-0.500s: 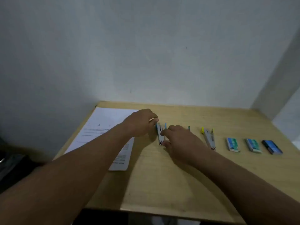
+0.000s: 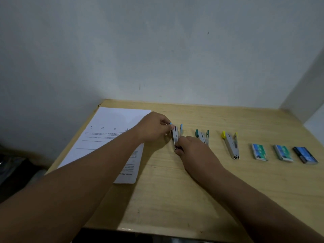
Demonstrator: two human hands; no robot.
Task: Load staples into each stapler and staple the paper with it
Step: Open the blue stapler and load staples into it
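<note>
Three small staplers lie opened in a row on the wooden table [image 2: 175, 199]. My left hand [image 2: 154, 128] pinches the far end of the light-blue stapler [image 2: 175, 137]. My right hand [image 2: 193, 149] grips that stapler's near end with curled fingers. To the right lie the green stapler [image 2: 203, 135], partly hidden by my right hand, and the yellow stapler [image 2: 230, 143]. Three staple boxes sit further right: a blue-green one [image 2: 259, 152], a green one [image 2: 283, 153] and a dark blue one [image 2: 306, 155]. A printed paper sheet [image 2: 108, 135] lies at the left under my left forearm.
The table stands in a corner, with a wall behind it and another wall at the right. Its left and front edges drop to a dark floor.
My right hand has slid toward the near end of the light-blue stapler, uncovering more of the green one. My left hand keeps its hold on the far end.
</note>
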